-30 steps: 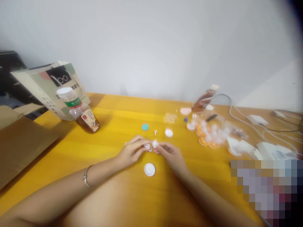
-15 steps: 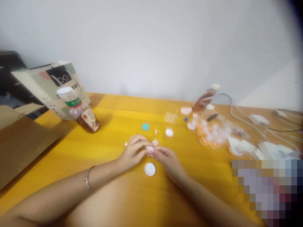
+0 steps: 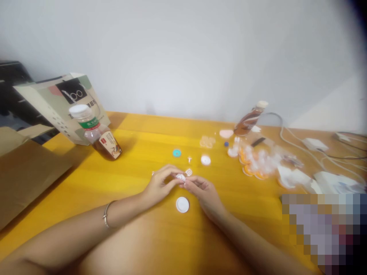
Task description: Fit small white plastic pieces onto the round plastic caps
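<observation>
The right hand's (image 3: 203, 189) fingertips are sitting closer to the left hand (image 3: 162, 183) than a second ago; just below the frame's centre, both are pinching a white openwork piece (image 3: 181, 177). Uneven pressure could be bending its slender ribs.

White openwork piece (image 3: 181, 177) between fingertips (image 3: 174, 183)
</observation>
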`<state>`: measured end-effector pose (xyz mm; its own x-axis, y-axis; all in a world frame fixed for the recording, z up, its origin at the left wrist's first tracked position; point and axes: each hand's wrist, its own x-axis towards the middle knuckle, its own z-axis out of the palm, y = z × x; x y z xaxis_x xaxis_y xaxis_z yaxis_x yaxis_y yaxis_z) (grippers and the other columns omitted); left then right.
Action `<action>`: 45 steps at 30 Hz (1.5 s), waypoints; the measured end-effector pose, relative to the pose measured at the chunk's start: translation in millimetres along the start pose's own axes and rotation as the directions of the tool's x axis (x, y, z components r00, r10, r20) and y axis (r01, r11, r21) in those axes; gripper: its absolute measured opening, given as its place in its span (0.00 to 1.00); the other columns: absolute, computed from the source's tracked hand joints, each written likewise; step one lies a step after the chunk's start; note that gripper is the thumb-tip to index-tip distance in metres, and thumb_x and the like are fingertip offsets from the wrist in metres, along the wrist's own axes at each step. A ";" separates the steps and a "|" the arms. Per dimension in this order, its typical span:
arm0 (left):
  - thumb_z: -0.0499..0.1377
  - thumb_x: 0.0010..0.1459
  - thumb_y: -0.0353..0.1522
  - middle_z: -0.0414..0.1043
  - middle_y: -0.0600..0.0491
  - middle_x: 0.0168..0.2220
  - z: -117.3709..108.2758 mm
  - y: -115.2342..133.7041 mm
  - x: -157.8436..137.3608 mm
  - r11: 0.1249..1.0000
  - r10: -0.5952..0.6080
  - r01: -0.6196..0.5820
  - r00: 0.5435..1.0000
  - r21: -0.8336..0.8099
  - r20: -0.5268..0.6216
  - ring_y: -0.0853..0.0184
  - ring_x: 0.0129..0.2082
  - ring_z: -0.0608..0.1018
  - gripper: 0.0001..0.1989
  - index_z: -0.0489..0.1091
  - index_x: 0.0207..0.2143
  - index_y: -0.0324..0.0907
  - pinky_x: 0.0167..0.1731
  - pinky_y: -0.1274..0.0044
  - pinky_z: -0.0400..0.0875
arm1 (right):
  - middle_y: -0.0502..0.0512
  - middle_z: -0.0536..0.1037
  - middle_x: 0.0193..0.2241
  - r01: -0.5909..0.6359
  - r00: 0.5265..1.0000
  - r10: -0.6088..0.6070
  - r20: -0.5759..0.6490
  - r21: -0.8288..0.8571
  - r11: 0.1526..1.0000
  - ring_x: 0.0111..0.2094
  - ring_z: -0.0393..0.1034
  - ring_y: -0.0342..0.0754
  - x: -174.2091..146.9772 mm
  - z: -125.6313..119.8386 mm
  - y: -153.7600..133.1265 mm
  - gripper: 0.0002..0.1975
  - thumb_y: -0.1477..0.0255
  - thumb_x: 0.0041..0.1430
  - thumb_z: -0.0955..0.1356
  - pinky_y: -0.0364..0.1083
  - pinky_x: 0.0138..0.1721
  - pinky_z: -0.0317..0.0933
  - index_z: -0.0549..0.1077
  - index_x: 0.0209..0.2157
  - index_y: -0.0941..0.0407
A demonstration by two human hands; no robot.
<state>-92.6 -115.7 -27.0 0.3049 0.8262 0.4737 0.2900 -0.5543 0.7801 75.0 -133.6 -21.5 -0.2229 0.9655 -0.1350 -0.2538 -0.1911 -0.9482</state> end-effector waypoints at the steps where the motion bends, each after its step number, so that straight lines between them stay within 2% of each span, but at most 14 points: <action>1: 0.57 0.55 0.30 0.71 0.50 0.36 0.2 -0.1 0.0 1.000 0.004 -0.004 1.000 -0.002 -0.002 0.68 0.36 0.73 0.09 0.70 0.39 0.41 0.38 0.75 0.69 | 0.50 0.79 0.28 -0.001 1.000 0.001 -0.003 0.001 1.000 0.32 0.73 0.44 0.0 -0.1 0.3 0.06 0.68 0.46 0.72 0.46 0.42 0.63 0.76 0.27 0.55; 6: 0.56 0.56 0.30 0.72 0.48 0.39 0.2 -0.5 0.1 0.998 0.025 -0.025 1.000 -0.050 0.004 0.66 0.40 0.74 0.08 0.71 0.39 0.40 0.42 0.73 0.69 | 0.50 0.78 0.27 -0.003 1.000 0.002 0.013 0.034 0.999 0.32 0.72 0.44 2.4 -1.4 2.6 0.07 0.67 0.46 0.72 0.45 0.42 0.63 0.75 0.27 0.56; 10: 0.55 0.56 0.30 0.72 0.47 0.38 0.2 1.3 0.7 0.995 -0.016 0.017 1.000 -0.097 0.013 0.66 0.40 0.74 0.09 0.72 0.39 0.40 0.42 0.74 0.68 | 0.51 0.78 0.28 0.000 1.000 -0.001 0.011 0.037 0.999 0.32 0.72 0.43 3.2 -1.6 2.1 0.08 0.67 0.46 0.72 0.45 0.41 0.63 0.74 0.27 0.57; 16: 0.55 0.56 0.30 0.71 0.48 0.36 3.0 4.0 0.2 0.988 -0.084 0.089 0.996 -0.122 0.043 0.67 0.37 0.74 0.08 0.69 0.39 0.38 0.40 0.75 0.69 | 0.51 0.77 0.25 0.014 1.000 -0.015 -0.018 -0.082 0.997 0.30 0.71 0.44 2.8 0.0 1.1 0.08 0.66 0.46 0.71 0.46 0.39 0.63 0.74 0.25 0.57; 20: 0.56 0.56 0.29 0.70 0.48 0.38 2.2 2.5 -1.0 0.978 -0.104 0.106 0.994 -0.178 0.026 0.68 0.39 0.73 0.12 0.63 0.44 0.39 0.43 0.74 0.68 | 0.52 0.75 0.28 0.060 0.998 -0.058 0.019 -0.163 0.985 0.32 0.70 0.45 2.5 -2.4 3.3 0.09 0.65 0.50 0.68 0.46 0.39 0.63 0.71 0.28 0.56; 23: 0.56 0.56 0.30 0.70 0.48 0.37 -3.8 0.9 -0.6 0.985 -0.104 0.103 0.995 -0.137 -0.001 0.67 0.38 0.73 0.11 0.65 0.42 0.39 0.41 0.75 0.68 | 0.53 0.71 0.32 0.225 0.974 -0.206 0.090 -0.353 0.908 0.34 0.66 0.46 -1.8 -6.4 2.5 0.12 0.66 0.48 0.68 0.46 0.36 0.62 0.66 0.34 0.55; 25: 0.56 0.56 0.31 0.70 0.49 0.36 -9.1 0.4 0.5 0.994 -0.076 0.073 0.997 -0.085 -0.034 0.67 0.37 0.73 0.08 0.68 0.39 0.39 0.40 0.75 0.67 | 0.53 0.68 0.34 0.365 0.930 -0.283 0.233 -0.527 0.767 0.35 0.63 0.47 -6.0 -8.7 0.5 0.20 0.67 0.42 0.72 0.46 0.35 0.61 0.63 0.37 0.55; 28: 0.56 0.56 0.30 0.69 0.48 0.37 -15.0 1.3 1.6 0.998 -0.016 0.012 0.997 -0.059 -0.072 0.66 0.38 0.72 0.07 0.69 0.37 0.39 0.41 0.74 0.66 | 0.54 0.66 0.35 0.519 0.851 -0.260 0.455 -0.660 0.543 0.36 0.61 0.49 -9.3 -10.1 -0.5 0.26 0.68 0.34 0.74 0.47 0.37 0.59 0.62 0.36 0.55; 30: 0.55 0.56 0.29 0.69 0.48 0.37 -16.5 3.5 1.2 0.997 0.018 -0.021 0.999 -0.075 -0.041 0.67 0.39 0.72 0.07 0.69 0.38 0.39 0.41 0.74 0.67 | 0.54 0.66 0.33 0.548 0.834 -0.242 0.497 -0.691 0.472 0.35 0.60 0.48 -7.8 -10.2 1.7 0.21 0.70 0.39 0.73 0.47 0.36 0.58 0.61 0.35 0.55; 33: 0.54 0.57 0.27 0.71 0.48 0.37 -15.7 7.6 -1.4 0.990 0.096 -0.086 0.991 -0.109 0.092 0.67 0.38 0.73 0.09 0.69 0.41 0.39 0.40 0.75 0.67 | 0.52 0.66 0.30 0.529 0.848 -0.245 0.471 -0.714 0.458 0.32 0.60 0.46 -2.4 -11.0 7.6 0.14 0.74 0.46 0.69 0.45 0.33 0.58 0.60 0.32 0.55; 36: 0.53 0.57 0.26 0.71 0.47 0.38 -13.2 10.1 -4.6 0.987 0.144 -0.126 0.967 -0.097 0.209 0.67 0.39 0.73 0.11 0.68 0.43 0.39 0.41 0.74 0.67 | 0.51 0.66 0.29 0.517 0.856 -0.268 0.443 -0.709 0.480 0.31 0.60 0.46 1.6 -12.2 11.7 0.12 0.73 0.48 0.69 0.44 0.32 0.57 0.61 0.33 0.55; 40: 0.52 0.58 0.27 0.71 0.46 0.39 -9.8 10.2 -6.4 0.985 0.174 -0.162 0.940 -0.066 0.292 0.67 0.39 0.73 0.10 0.67 0.42 0.39 0.41 0.75 0.68 | 0.51 0.66 0.29 0.518 0.855 -0.291 0.429 -0.706 0.483 0.31 0.60 0.46 2.3 -12.0 11.4 0.12 0.73 0.48 0.69 0.44 0.31 0.56 0.61 0.31 0.55; 45: 0.52 0.58 0.26 0.71 0.47 0.39 -8.9 9.9 -5.9 0.982 0.186 -0.184 0.927 -0.038 0.325 0.68 0.40 0.73 0.09 0.67 0.41 0.39 0.41 0.76 0.67 | 0.50 0.65 0.28 0.515 0.857 -0.302 0.418 -0.707 0.485 0.31 0.60 0.46 2.4 -11.2 9.6 0.13 0.73 0.46 0.70 0.43 0.30 0.56 0.61 0.30 0.55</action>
<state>-99.6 -125.2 -18.4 0.6315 0.6303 0.4516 0.1941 -0.6924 0.6949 82.5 -131.1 -34.1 -0.5075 0.8112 0.2905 0.4270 0.5296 -0.7329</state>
